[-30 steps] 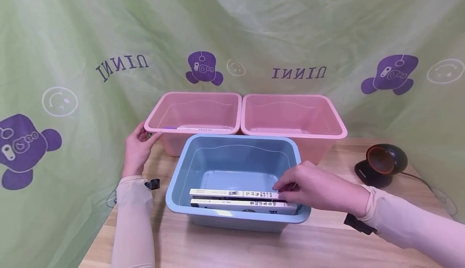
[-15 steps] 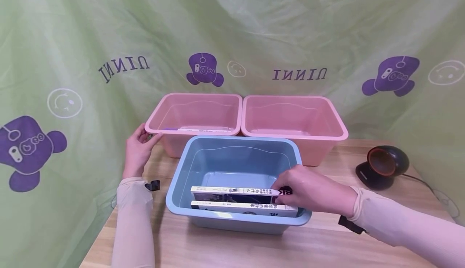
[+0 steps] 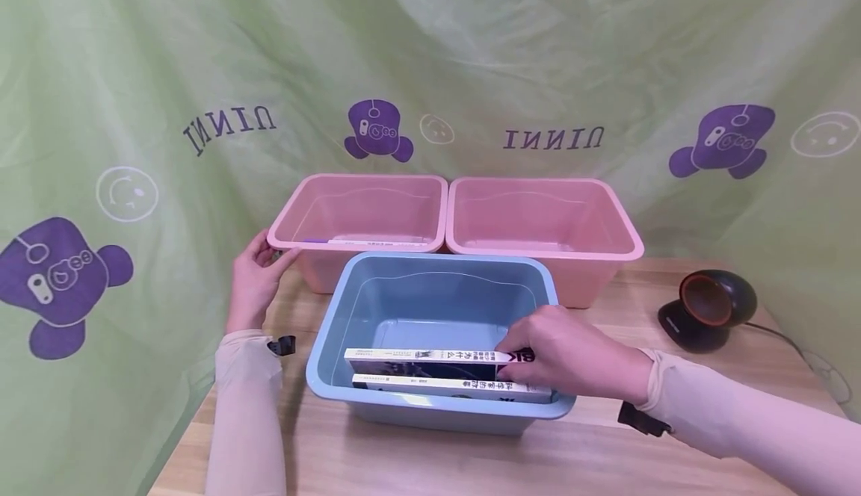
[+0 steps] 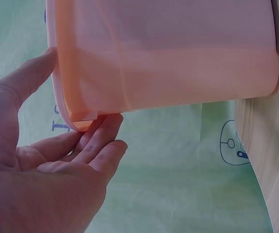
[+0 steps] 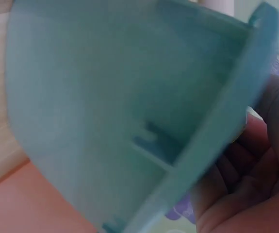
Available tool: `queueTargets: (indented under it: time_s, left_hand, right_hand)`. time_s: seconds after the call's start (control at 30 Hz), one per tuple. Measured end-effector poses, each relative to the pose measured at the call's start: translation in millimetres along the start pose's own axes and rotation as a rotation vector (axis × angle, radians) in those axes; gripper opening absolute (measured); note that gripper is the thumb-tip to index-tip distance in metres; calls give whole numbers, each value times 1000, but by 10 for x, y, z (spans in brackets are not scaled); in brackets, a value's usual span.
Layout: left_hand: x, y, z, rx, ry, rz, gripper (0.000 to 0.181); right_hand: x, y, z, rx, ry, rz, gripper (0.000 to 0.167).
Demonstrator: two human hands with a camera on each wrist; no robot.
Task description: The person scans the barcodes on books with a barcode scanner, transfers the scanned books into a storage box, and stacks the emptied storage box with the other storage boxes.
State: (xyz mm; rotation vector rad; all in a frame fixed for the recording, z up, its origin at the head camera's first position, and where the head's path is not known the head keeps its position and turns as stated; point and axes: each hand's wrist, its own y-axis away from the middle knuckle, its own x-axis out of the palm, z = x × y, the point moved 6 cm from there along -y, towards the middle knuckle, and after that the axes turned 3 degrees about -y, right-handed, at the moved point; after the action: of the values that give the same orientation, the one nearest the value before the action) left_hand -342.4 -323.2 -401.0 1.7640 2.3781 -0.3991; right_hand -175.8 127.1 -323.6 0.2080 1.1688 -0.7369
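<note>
Two books stand spine-up in the blue bin (image 3: pixel 437 415), and the right hand (image 3: pixel 572 350) pinches the farther book (image 3: pixel 403 355) near its right end, fingers behind and thumb in front. Because that hold is at one end only, the likeliest trouble is the book swinging: its left end could dip, scrape the bin wall or twist out of the fingers. A lift at a slant might also catch the nearer book (image 3: pixel 430 386) — it stands close in front, against the near side — and topple it or drag it along. If a book jammed under the rim, the blue bin itself could slide on the table (image 3: pixel 605 451), since neither hand steadies it. The left hand (image 3: pixel 255 279) grips the left pink bin (image 3: pixel 377 205) at its near left corner, thumb on the rim and fingers curled below; a hard downward press there could tip that bin. Inside it, low by the near wall, lies a white-and-purple item (image 3: pixel 370 243), mostly hidden by the rim, perhaps another book. The right pink bin (image 3: pixel 538 208) sits just beside it, the near part of its floor out of sight. Whether the blue bin touches the pink pair behind it, I cannot tell.
</note>
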Motion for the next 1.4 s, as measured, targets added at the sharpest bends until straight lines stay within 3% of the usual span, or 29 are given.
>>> queueTargets:
  time_s: [0.27, 0.5, 0.63, 0.87, 1.1, 1.3, 1.4]
  left_hand:
    - [15, 34, 28, -14, -11, 8, 90]
    - [30, 48, 24, -10, -22, 17, 91]
    - [35, 31, 6, -5, -12, 7, 91]
    - [57, 9, -1, -1, 5, 5, 89]
    - [24, -13, -20, 10, 9, 0, 90]
    - [0, 1, -13, -5, 18, -4, 90]
    - [12, 3, -1, -12, 19, 9, 92]
  right_hand:
    - [-245, 49, 90, -70, 16, -96, 16]
    - [-603, 104, 208, -103, 24, -232, 26]
    - [-864, 152, 290, -52, 8, -281, 31]
    - [-1239, 365, 353, 47, 95, -414, 41]
    - [-1403, 623, 242, 149, 148, -493, 44]
    - [-1461, 806, 186, 176, 203, -526, 52]
    - [-1473, 952, 99, 223, 231, -547, 47]
